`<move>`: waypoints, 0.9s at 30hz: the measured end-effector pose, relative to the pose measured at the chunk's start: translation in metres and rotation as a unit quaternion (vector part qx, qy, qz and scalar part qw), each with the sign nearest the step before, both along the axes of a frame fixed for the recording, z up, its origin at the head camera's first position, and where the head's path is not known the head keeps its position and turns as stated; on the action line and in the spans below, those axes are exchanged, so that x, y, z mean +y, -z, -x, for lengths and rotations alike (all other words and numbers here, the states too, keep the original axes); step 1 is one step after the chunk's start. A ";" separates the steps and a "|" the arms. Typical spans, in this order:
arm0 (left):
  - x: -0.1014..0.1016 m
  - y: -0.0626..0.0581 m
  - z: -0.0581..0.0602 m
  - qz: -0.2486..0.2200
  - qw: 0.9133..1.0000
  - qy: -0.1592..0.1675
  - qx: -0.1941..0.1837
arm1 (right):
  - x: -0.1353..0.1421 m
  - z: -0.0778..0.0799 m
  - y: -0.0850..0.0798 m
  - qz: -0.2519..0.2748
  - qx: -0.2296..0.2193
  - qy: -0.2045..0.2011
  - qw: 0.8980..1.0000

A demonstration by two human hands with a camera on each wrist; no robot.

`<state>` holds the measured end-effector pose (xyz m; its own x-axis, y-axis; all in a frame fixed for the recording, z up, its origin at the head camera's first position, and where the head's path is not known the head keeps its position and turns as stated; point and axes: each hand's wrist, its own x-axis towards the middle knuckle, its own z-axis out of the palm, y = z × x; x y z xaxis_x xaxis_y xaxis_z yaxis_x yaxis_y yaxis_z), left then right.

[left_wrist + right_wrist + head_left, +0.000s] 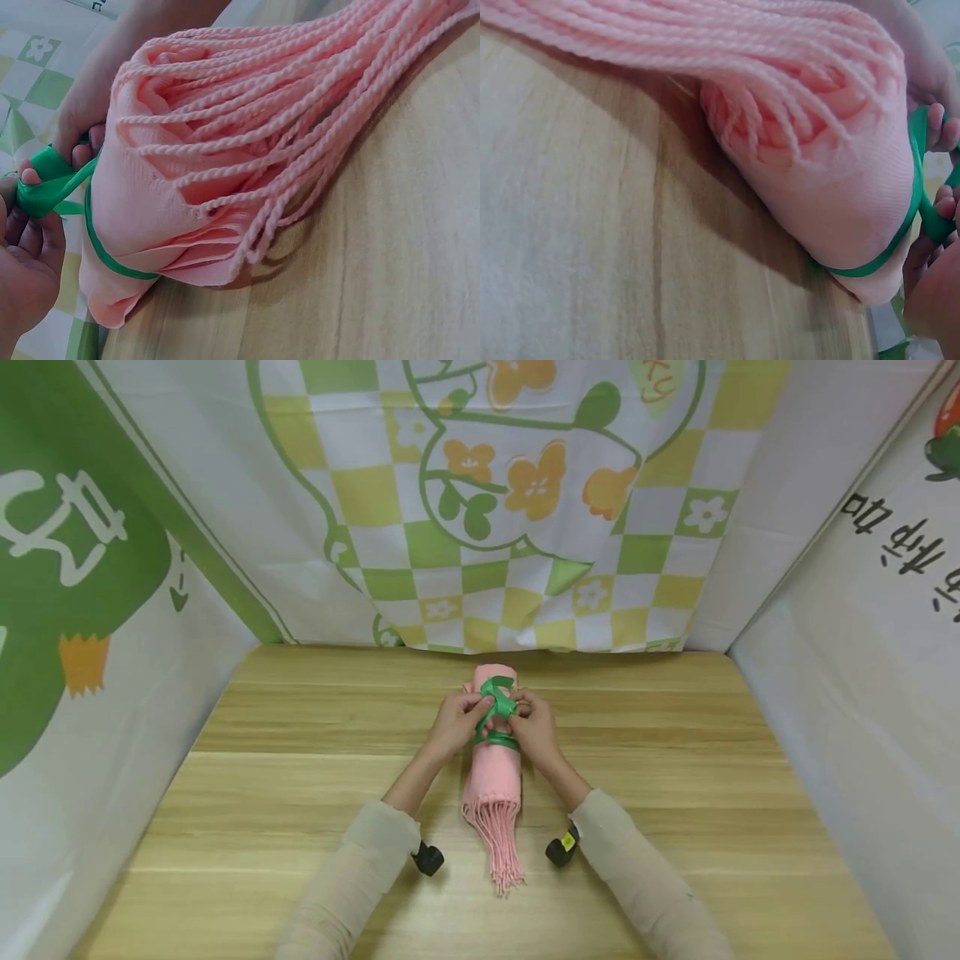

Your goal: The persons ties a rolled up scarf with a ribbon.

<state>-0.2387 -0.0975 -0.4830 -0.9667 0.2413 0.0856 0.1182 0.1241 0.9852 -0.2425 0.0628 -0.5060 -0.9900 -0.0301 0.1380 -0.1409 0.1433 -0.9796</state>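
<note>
A rolled pink scarf (495,775) lies lengthwise on the table, its twisted fringe (501,843) spread toward the near edge. Round its middle runs a green ribbon (498,741), with loops and ends raised above the roll. My left hand (453,724) pinches the ribbon from the left side; the left wrist view shows the green band between thumb and fingers of this hand (30,262). From the right, my right hand (536,727) pinches another part of the ribbon, and the right wrist view has its fingers (945,206) on it. How the ribbon crosses is partly hidden by the fingers.
Beneath everything is a wood-grain table (675,810). A checked, flower-printed cloth (465,560) hangs at its back edge, and printed white sheets stand on both sides. Black wrist cameras (429,858) sit under the pale sleeves (367,860).
</note>
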 end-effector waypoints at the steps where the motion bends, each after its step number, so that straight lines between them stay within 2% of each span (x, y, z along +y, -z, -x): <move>1: 0.000 0.000 0.000 0.001 1.000 -0.001 -0.001 | 0.000 -0.001 0.000 0.000 -0.002 0.008 1.000; 3: 0.000 0.000 -0.001 0.007 1.000 -0.003 0.005 | -0.001 -0.003 -0.001 -0.004 -0.001 0.022 1.000; 8: 0.000 0.001 0.000 0.022 1.000 -0.004 0.018 | -0.004 -0.006 -0.001 -0.065 0.020 0.056 0.996; 10: 0.000 -0.003 -0.002 0.024 1.000 -0.002 0.020 | -0.005 -0.006 0.000 -0.089 0.026 0.072 0.993; 11: 0.001 -0.007 -0.005 0.023 0.999 0.000 0.023 | -0.005 -0.005 0.000 -0.096 0.027 0.079 0.992; 15: 0.002 -0.006 -0.007 0.018 0.999 -0.011 0.031 | -0.006 -0.004 0.001 -0.107 0.026 0.098 0.989; 18: 0.002 0.004 -0.003 0.010 0.999 -0.022 0.028 | -0.006 -0.003 0.001 -0.104 0.030 0.110 0.988; 21: 0.002 0.004 -0.003 0.000 1.000 -0.024 0.018 | -0.007 -0.004 0.000 -0.089 0.031 0.121 0.988; 27: 0.001 0.004 -0.001 -0.013 1.000 -0.025 -0.003 | -0.009 -0.005 -0.001 -0.024 -0.022 0.107 0.994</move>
<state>-0.2372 -0.0962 -0.4872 -0.9778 0.1912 0.0859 0.1074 0.1048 0.9887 -0.2377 0.0538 -0.5055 -0.9793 0.1771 0.0982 -0.0595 0.2121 -0.9754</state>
